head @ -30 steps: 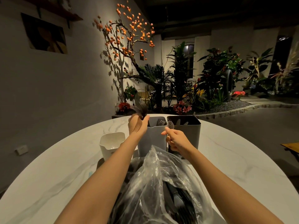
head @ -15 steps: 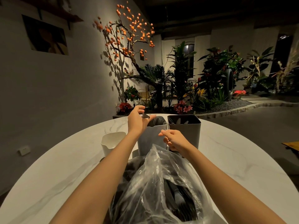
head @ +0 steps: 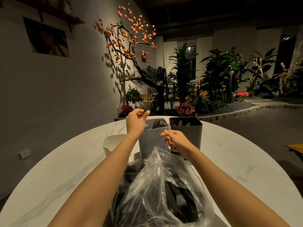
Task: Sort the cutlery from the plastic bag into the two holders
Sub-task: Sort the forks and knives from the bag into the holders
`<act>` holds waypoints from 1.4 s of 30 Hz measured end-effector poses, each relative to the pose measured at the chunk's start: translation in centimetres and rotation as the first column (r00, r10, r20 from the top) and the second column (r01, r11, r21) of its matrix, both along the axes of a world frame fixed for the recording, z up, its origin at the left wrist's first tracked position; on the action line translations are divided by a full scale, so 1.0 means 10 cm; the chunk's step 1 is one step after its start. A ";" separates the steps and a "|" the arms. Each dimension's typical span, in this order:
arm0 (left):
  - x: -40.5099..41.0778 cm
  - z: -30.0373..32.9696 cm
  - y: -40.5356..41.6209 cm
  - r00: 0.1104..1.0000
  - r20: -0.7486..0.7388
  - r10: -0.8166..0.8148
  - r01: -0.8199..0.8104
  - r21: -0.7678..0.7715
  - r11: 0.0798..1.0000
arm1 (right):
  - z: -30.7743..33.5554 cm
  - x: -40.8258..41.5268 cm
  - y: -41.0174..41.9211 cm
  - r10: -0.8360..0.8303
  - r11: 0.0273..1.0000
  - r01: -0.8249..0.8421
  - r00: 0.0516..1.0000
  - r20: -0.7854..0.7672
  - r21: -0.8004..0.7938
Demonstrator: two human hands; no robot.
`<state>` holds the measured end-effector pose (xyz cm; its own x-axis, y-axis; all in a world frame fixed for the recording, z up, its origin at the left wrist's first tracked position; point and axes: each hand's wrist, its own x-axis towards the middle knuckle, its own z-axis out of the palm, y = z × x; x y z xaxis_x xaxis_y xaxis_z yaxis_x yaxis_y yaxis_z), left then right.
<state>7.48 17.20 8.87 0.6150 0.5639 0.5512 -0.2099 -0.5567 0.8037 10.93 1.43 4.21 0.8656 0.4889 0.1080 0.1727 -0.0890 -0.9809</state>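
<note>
Hands reach out over a round white marble table point(head: 229, 161). The left hand point(head: 136, 122) is held just above the near left corner of the light grey holder point(head: 152, 140), in the middle of the frame. Its grip is loose, with the fingers softly bent, and it holds nothing. The right hand point(head: 177, 143) is just in front of the gap between the light grey holder and the dark grey holder point(head: 186, 133). Its fingers are curled in, and I cannot tell if the grip holds anything.

The two holders stand side by side, touching or nearly so. Dark forks point(head: 158, 123) stick up inside the light one. More cutlery point(head: 179, 123) shows inside the dark one, but it is too dim to name.

A clear plastic bag point(head: 157, 185) sits low in the middle of the frame, between the two arms. It is crinkled, and dark cutlery point(head: 180, 199) lies inside it. A white cup point(head: 113, 143) stands to the left of the light holder.

At the back are green plants and a tree with orange fruit point(head: 131, 36).
</note>
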 end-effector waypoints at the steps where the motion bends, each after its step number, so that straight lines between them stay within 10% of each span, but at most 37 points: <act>1: 0.00 0.02 0.01 0.999 0.032 0.021 -0.021 -0.010 1.000 | 0.00 0.00 0.00 0.001 1.000 -0.001 1.000 -0.001 -0.001; 8: 0.00 0.08 0.01 0.986 0.164 0.023 -0.007 -0.097 0.995 | -0.04 0.02 0.04 0.012 1.000 -0.013 0.999 -0.036 -0.004; 13: 0.12 -0.12 0.06 0.979 -0.199 0.037 -0.006 0.155 0.988 | -0.09 0.03 0.09 0.032 0.999 -0.033 0.998 -0.060 -0.017; 19: 0.08 -0.20 -0.07 0.941 -0.154 0.300 -0.212 0.419 0.883 | -0.07 -0.01 0.13 0.061 0.998 -0.061 0.998 -0.002 0.023; 25: 0.06 -0.35 -0.10 0.908 -0.406 0.107 -0.110 0.017 0.994 | -0.05 -0.01 0.20 0.004 0.989 -0.017 0.996 0.089 0.146; 30: 0.02 -0.33 -0.07 0.914 -0.397 -0.080 0.049 -0.090 0.995 | 0.01 -0.04 0.22 0.080 0.967 -0.113 0.986 0.149 0.229; 37: -0.07 -0.29 -0.01 0.999 0.008 0.050 -0.050 0.206 0.977 | 0.15 -0.18 0.34 0.159 0.968 -0.175 0.982 0.097 0.182; 42: -0.25 -0.25 0.06 0.998 -0.047 -0.038 0.054 0.407 0.912 | 0.19 -0.33 0.49 0.148 0.972 -0.162 0.985 0.090 0.170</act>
